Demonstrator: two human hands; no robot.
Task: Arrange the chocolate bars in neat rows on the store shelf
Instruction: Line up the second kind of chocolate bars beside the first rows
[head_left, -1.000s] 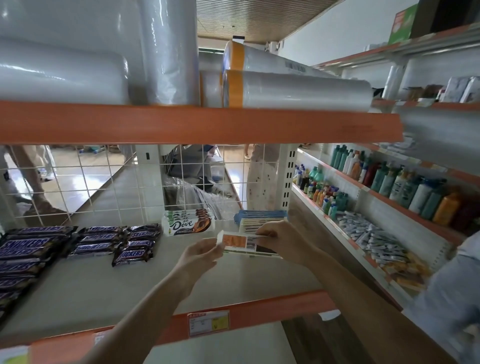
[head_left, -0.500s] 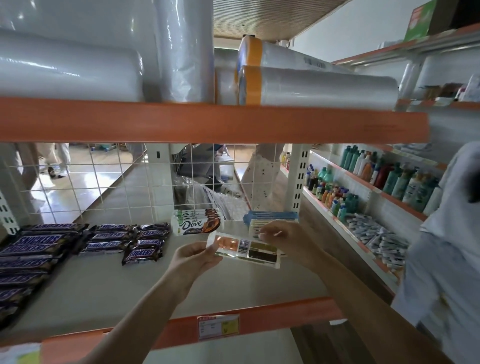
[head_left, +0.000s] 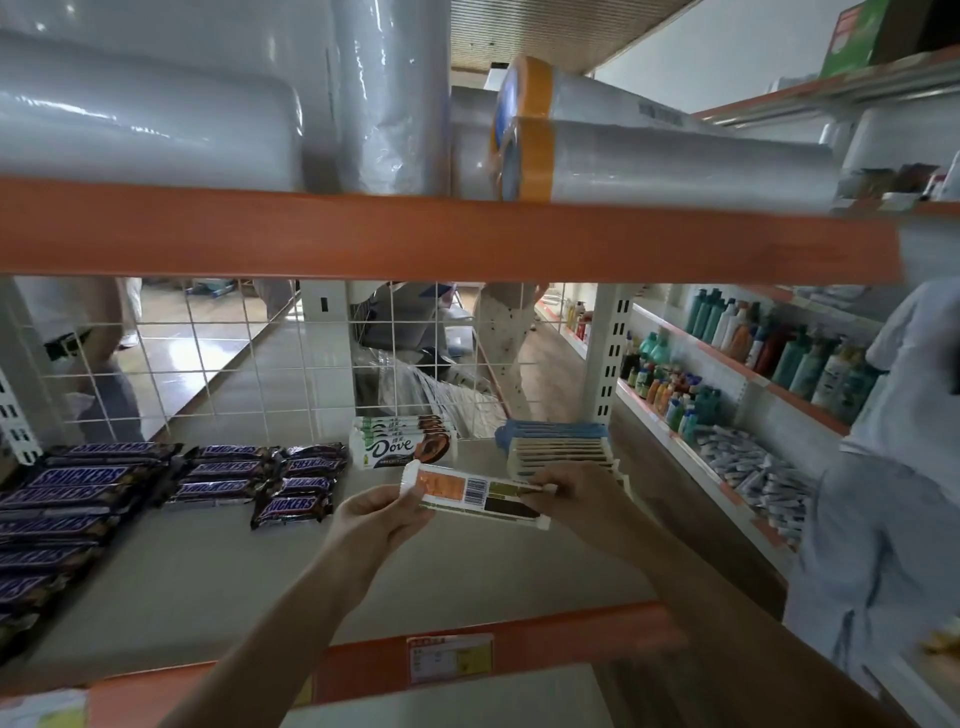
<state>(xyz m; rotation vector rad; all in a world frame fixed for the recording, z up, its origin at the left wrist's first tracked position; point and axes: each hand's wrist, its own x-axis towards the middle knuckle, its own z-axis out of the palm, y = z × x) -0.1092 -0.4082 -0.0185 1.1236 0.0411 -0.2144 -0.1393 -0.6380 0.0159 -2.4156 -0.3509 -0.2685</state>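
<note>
Fingers of left hand (head_left: 375, 514) are pinching the left end of a white chocolate bar (head_left: 475, 492), back side up w/ barcode showing; fingers of right hand (head_left: 574, 496) are curling over its right end, gripping it. Bar is being held level above the shelf (head_left: 218, 582), not touching it, just in front of a stack of cream-coloured bars (head_left: 561, 451) w/ blue bars (head_left: 550, 430) lying behind them. Dove bars (head_left: 402, 446) are sitting stacked just left of that, near the wire grid back (head_left: 208, 374). Further left, Snickers bars (head_left: 98, 499) are lying in rows, approx. three columns, some skewed, one Snickers bar (head_left: 292, 509) sitting apart at the front. Price tag (head_left: 449, 659) is hanging on the orange shelf edge below the arms. Above, plastic-wrapped rolls (head_left: 156, 124) are resting on the upper shelf (head_left: 415, 236). On the right, bottles (head_left: 769, 343) are lining a side shelf, small packets (head_left: 748, 467) below them. Person in a light shirt (head_left: 893, 467) is standing at far right.
</note>
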